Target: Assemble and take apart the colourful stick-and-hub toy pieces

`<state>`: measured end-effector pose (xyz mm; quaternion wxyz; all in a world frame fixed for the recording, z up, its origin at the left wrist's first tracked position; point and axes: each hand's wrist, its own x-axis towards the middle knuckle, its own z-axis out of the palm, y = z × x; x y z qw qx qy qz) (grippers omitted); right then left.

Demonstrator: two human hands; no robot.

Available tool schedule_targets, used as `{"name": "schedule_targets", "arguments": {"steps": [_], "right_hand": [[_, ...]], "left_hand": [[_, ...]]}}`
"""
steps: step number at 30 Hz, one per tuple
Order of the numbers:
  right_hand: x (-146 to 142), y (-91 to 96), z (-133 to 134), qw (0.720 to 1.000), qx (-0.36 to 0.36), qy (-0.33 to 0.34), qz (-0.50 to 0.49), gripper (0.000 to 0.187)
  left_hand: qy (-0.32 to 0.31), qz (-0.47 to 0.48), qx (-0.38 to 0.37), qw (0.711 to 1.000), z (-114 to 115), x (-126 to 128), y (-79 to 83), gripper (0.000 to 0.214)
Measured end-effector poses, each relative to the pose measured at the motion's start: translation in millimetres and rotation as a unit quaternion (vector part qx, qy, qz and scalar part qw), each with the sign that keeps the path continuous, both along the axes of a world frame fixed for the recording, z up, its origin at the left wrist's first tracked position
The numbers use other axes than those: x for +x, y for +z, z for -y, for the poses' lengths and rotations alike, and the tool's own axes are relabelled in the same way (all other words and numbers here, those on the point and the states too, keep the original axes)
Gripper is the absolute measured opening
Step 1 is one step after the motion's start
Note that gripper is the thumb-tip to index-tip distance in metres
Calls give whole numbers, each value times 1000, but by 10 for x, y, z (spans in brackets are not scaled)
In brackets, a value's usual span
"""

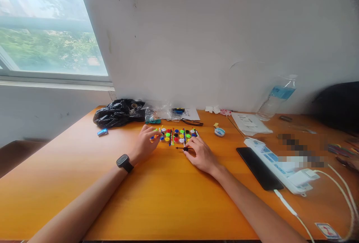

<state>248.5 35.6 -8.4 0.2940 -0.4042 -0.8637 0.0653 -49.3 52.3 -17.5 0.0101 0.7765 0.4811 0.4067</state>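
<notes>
A clear bead box (176, 135) with small pots of coloured beads lies on the orange table (157, 194). My left hand (146, 142), with a black watch on its wrist, rests curled at the box's left edge, fingertips pinched on a small bead I cannot make out clearly. My right hand (199, 153) lies just right of the box, its fingers pinched on a thin black cord with a dark bead (185, 148) that lies on the table.
A black plastic bag (119, 112) and clear wrappers sit by the wall. A black phone (259, 168), a white power strip (280, 164) with cables, a water bottle (276, 97) and papers lie to the right.
</notes>
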Motion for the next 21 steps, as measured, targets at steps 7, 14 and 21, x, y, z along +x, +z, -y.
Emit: {"name": "schedule_targets", "arguments": {"steps": [7, 14, 21], "right_hand": [[66, 56, -8, 998, 32, -46, 40, 8], [45, 119, 19, 999, 30, -8, -32, 8], [-58, 121, 135, 993, -4, 107, -55, 19]], "left_hand": [[-117, -26, -59, 991, 384, 357, 211, 19], [-246, -49, -164, 954, 519, 511, 184, 17], [-221, -30, -130, 966, 531, 502, 124, 7]]}}
